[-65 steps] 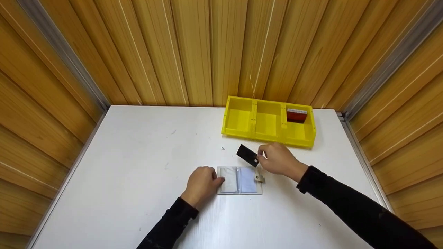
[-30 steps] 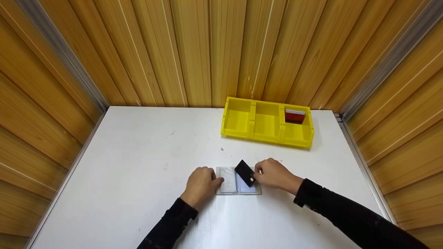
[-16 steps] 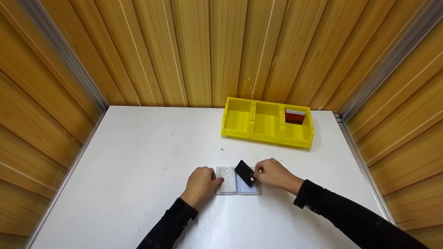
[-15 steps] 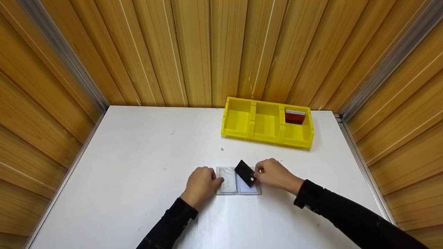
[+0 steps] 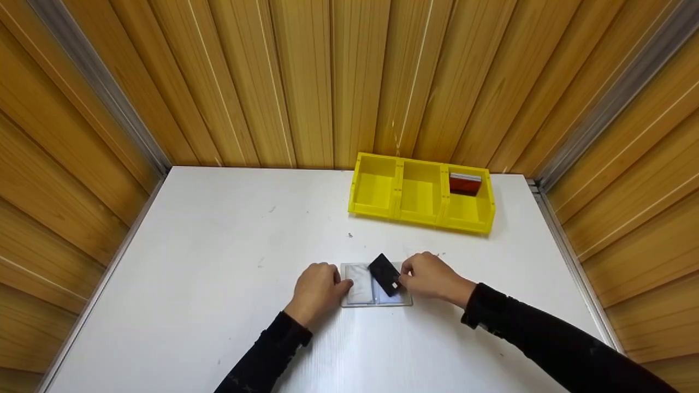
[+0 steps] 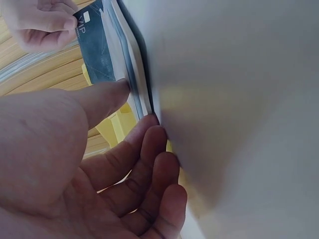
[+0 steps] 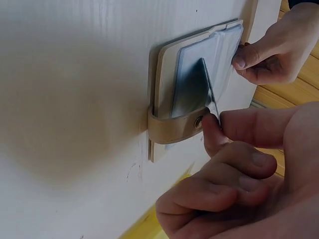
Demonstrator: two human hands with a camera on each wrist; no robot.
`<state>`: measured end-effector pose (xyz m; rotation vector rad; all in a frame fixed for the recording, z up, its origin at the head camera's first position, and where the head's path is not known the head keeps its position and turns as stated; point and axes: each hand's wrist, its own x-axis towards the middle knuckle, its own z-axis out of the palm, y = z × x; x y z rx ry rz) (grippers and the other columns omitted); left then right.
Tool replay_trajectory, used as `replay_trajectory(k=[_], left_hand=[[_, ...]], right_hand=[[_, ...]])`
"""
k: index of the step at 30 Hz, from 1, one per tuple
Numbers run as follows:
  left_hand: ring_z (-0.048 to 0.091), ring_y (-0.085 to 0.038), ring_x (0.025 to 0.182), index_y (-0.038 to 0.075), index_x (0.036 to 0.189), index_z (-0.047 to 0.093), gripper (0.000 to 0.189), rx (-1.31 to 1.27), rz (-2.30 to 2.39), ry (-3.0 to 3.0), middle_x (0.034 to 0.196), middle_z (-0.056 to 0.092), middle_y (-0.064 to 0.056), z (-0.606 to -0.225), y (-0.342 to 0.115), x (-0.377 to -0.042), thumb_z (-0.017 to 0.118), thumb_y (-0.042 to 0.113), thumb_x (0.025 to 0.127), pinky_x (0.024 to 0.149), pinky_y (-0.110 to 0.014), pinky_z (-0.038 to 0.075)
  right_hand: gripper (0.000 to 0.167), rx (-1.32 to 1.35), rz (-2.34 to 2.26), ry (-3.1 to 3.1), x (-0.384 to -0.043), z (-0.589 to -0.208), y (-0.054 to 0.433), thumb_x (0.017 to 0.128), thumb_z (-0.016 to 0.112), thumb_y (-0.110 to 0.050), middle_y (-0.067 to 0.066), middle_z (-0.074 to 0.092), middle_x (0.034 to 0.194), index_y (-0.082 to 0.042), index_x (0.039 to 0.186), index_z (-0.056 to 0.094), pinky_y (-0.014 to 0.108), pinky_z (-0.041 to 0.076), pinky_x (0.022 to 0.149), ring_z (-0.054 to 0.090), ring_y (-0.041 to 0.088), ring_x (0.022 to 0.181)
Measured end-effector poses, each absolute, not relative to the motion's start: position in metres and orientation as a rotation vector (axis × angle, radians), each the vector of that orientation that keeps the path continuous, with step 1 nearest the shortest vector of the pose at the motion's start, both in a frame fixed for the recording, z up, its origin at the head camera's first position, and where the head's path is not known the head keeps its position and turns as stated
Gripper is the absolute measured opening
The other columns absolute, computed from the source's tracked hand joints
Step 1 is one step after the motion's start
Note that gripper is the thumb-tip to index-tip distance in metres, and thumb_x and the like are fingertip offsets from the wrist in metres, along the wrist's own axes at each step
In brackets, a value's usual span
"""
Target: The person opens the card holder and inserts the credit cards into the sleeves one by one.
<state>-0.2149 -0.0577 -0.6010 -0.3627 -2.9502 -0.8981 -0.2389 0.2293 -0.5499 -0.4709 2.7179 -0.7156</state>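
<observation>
A small open card holder with clear sleeves lies on the white table. My left hand grips its left edge, thumb on the sleeve side and fingertips at the cover's edge in the left wrist view. Between thumb and index finger, my right hand pinches a black card with a silver chip by its chip end. The card slants over the right-hand sleeve; the left wrist view shows "VIP" printed on it. In the right wrist view, the holder's beige snap strap sticks up beside the card, close to my right fingertips.
Behind the hands stands a yellow three-part bin. Its right compartment has a stack of cards with a dark red front leaning at the back. Wood-patterned panels enclose the table at the back and sides.
My right hand has brought the black card down and left, from beyond the holder to over its right sleeve, tilting it steeper. Over the last half second it shifts only slightly. My left hand stays put.
</observation>
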Motion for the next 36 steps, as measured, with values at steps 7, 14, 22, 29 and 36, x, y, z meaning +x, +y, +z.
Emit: replay_trajectory(k=[7, 14, 22, 29, 36], left_hand=[[0.064, -0.019, 0.071, 0.015, 0.069, 0.072, 0.031, -0.366, -0.894, -2.955, 0.070, 0.070, 0.002, -0.602, -0.057, -0.215, 0.081, 0.033, 0.093, 0.064, -0.033, 0.049], [0.063, -0.018, 0.068, 0.013, 0.067, 0.071, 0.031, -0.374, -0.901, -2.938, 0.068, 0.069, 0.001, -0.602, -0.057, -0.214, 0.082, 0.030, 0.091, 0.062, -0.033, 0.047], [0.062, -0.016, 0.068, 0.013, 0.068, 0.072, 0.031, -0.374, -0.898, -2.938, 0.069, 0.069, 0.001, -0.600, -0.057, -0.213, 0.084, 0.030, 0.091, 0.061, -0.032, 0.047], [0.062, -0.017, 0.068, 0.014, 0.068, 0.072, 0.032, -0.374, -0.866, -2.940, 0.069, 0.069, 0.000, -0.601, -0.057, -0.214, 0.084, 0.031, 0.092, 0.061, -0.032, 0.047], [0.062, -0.017, 0.068, 0.014, 0.068, 0.072, 0.032, -0.380, -0.875, -2.939, 0.069, 0.069, 0.000, -0.602, -0.057, -0.214, 0.084, 0.031, 0.092, 0.060, -0.032, 0.047]], right_hand=[[0.026, -0.487, -0.701, 2.674, -0.238, -0.549, 0.224, 0.098, 0.070, -0.019, -0.005, 0.062, 0.068, -0.017, 0.072, 0.076, 0.027, 0.040, 0.058, 0.051, 0.012, 0.061], [0.027, -0.565, -0.678, 2.622, -0.236, -0.551, 0.219, 0.098, 0.068, -0.016, -0.009, 0.057, 0.059, -0.013, 0.072, 0.076, 0.026, 0.038, 0.056, 0.048, 0.010, 0.055], [0.029, -0.571, -0.665, 2.598, -0.233, -0.554, 0.214, 0.100, 0.070, -0.018, -0.009, 0.053, 0.059, -0.012, 0.071, 0.076, 0.025, 0.037, 0.055, 0.045, 0.009, 0.055], [0.029, -0.572, -0.682, 2.596, -0.232, -0.554, 0.211, 0.100, 0.071, -0.017, -0.009, 0.054, 0.058, -0.011, 0.073, 0.077, 0.025, 0.036, 0.054, 0.046, 0.009, 0.055], [0.027, -0.555, -0.654, 2.606, -0.231, -0.556, 0.206, 0.101, 0.073, -0.020, -0.008, 0.057, 0.062, -0.012, 0.076, 0.079, 0.027, 0.038, 0.061, 0.049, 0.012, 0.063]])
